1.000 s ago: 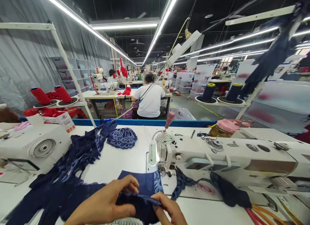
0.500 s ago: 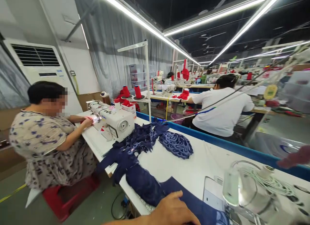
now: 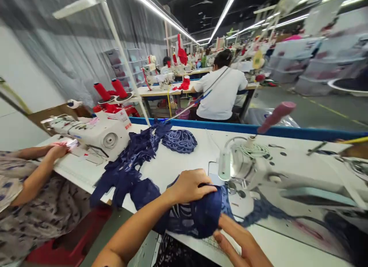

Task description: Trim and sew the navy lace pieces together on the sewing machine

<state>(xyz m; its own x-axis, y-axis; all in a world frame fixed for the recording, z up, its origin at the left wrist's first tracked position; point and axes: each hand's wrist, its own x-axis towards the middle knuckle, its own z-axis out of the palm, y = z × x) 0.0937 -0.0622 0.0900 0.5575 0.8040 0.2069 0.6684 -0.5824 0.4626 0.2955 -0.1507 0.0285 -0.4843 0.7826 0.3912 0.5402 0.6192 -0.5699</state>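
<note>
My left hand is curled over a bunched navy blue fabric piece with a lace edge, gripping its top at the near edge of the white table. From below, my right hand touches the fabric's lower right edge with fingers stretched out. The white sewing machine stands just right of the fabric, its needle end close to my left hand. Navy lace trails under the machine to the right.
A heap of navy lace pieces and a folded lace piece lie to the left. A neighbouring person works at a second sewing machine with red thread cones. Another person in white sits beyond the blue table edge.
The view swung left, then partly back to the right. My left hand has gathered the navy fabric into a bunch, and my right hand is back in view at its lower edge.
</note>
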